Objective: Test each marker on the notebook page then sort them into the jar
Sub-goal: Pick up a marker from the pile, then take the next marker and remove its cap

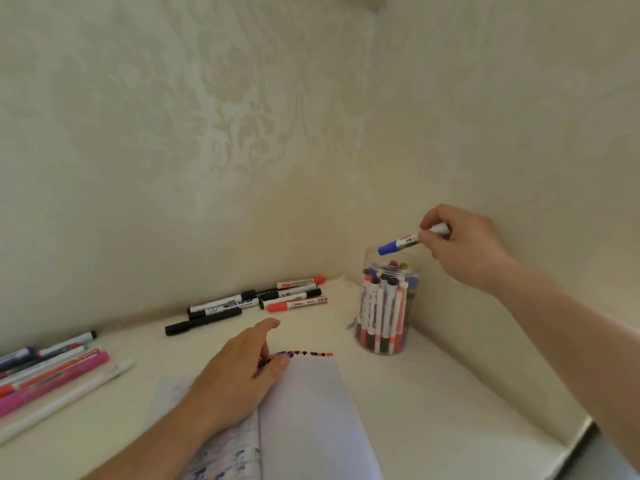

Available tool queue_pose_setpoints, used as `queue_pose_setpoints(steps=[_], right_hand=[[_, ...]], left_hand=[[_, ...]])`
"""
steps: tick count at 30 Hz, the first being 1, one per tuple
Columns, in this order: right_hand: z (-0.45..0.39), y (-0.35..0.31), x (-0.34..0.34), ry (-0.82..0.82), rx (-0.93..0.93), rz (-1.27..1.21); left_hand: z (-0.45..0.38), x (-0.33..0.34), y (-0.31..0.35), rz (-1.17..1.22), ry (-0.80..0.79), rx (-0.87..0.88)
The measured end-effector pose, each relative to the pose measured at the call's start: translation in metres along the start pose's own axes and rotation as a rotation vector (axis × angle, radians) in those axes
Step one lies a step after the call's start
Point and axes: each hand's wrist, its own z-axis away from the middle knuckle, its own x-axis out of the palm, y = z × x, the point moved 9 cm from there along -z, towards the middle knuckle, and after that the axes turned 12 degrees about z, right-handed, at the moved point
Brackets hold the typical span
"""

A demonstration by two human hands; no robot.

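Note:
My right hand [460, 244] pinches a white marker with a blue cap [398, 243], tilted cap-down just above the mouth of the clear jar [384, 303]. The jar stands in the corner and holds several capped markers upright. An open notebook [311, 410] lies in front of me, with a row of red, blue and black test marks [308, 354] along the page's top edge. My left hand [239, 372] rests on the notebook's left side, fingers bent at the page's top edge.
Several black and red markers [263, 299] lie in a cluster by the back wall. More pens and markers, one pink [52, 379], lie at the left edge. Walls close in behind and to the right; the desk's edge [585, 431] runs at the lower right.

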Motion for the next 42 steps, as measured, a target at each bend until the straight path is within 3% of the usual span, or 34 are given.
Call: queue_pose_setpoints(steps=[2, 6, 9, 15, 21, 24, 27, 30, 32, 34, 36, 37, 39, 42], right_hand=[[-0.003, -0.008, 0.014, -0.079, -0.094, 0.146], [-0.007, -0.036, 0.024, -0.054, -0.372, 0.494], [-0.011, -0.05, 0.033, -0.194, -0.446, 0.575], [-0.023, -0.048, 0.055, -0.42, -0.322, 0.575], [-0.036, -0.028, 0.057, -0.139, -0.015, 0.14], [-0.038, -0.032, 0.066, -0.212, -0.037, 0.328], [-0.034, -0.041, 0.083, -0.432, -0.106, 0.574], [-0.032, -0.034, 0.088, -0.548, -0.066, 0.624], [-0.038, -0.023, 0.077, -0.414, 0.015, 0.508], [-0.039, -0.026, 0.045, -0.041, 0.011, 0.368], [-0.012, -0.056, 0.024, 0.274, -0.163, 0.193], [0.006, -0.078, 0.03, 0.32, -0.293, 0.129], [0.04, -0.116, 0.069, 0.213, -0.492, 0.097], [0.064, -0.123, 0.169, -0.224, -0.499, 0.526]], left_hand=[[0.0, -0.002, 0.004, -0.003, 0.003, -0.007], [0.0, -0.004, 0.006, -0.01, 0.004, -0.011], [-0.001, -0.003, 0.003, -0.018, -0.002, -0.017], [-0.001, -0.001, 0.003, -0.027, -0.024, -0.016], [-0.001, -0.003, 0.003, -0.01, 0.006, -0.016], [-0.002, -0.003, 0.002, -0.007, 0.009, -0.011], [-0.002, -0.004, 0.003, -0.007, 0.019, -0.009], [-0.001, -0.005, 0.002, -0.007, 0.033, -0.006], [0.0, -0.006, 0.002, -0.03, 0.059, -0.002], [-0.001, -0.01, 0.0, -0.047, 0.107, -0.031], [-0.003, -0.016, -0.005, -0.029, 0.158, -0.081], [-0.003, -0.017, -0.006, -0.016, 0.173, -0.1], [-0.004, -0.018, -0.009, -0.001, 0.175, -0.124], [-0.005, -0.016, -0.013, 0.002, 0.153, -0.132]])
